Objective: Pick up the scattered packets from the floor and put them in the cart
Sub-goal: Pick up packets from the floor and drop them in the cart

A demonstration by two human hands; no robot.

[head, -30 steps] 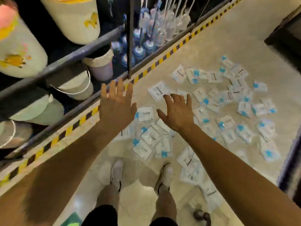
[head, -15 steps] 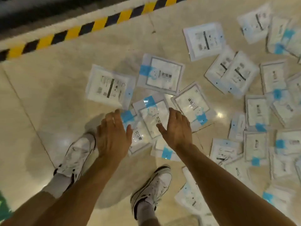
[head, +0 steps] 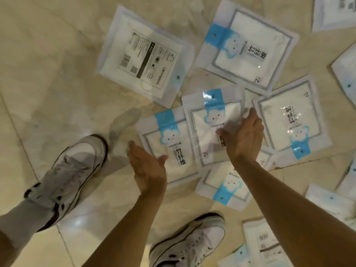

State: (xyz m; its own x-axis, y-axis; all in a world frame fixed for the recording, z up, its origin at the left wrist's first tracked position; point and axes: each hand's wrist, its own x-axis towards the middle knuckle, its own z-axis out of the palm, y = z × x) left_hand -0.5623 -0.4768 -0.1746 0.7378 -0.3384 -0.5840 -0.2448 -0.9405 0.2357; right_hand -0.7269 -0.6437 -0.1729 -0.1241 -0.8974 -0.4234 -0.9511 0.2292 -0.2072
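Observation:
Several white packets with blue cloud labels lie scattered and overlapping on the beige tile floor. My left hand (head: 147,166) hovers open, palm turned inward, at the left edge of a face-up packet (head: 169,145). My right hand (head: 243,137) is open too, fingers reaching onto the right side of the middle packet (head: 212,124), which overlaps the first. Another packet (head: 290,118) lies just right of that hand. A face-down packet with a barcode (head: 144,56) and a face-up one (head: 248,49) lie farther out. No cart is in view.
My two white sneakers stand on the floor, the left (head: 67,176) beside the left hand and the right (head: 190,241) near the bottom edge. More packets (head: 223,187) lie under and right of my right forearm. Bare tile floor (head: 48,74) spreads to the left.
I have bent much closer to the floor; the shelf and hazard stripe have left view. Both hands dropped to the two overlapping packets and turned palms toward each other.

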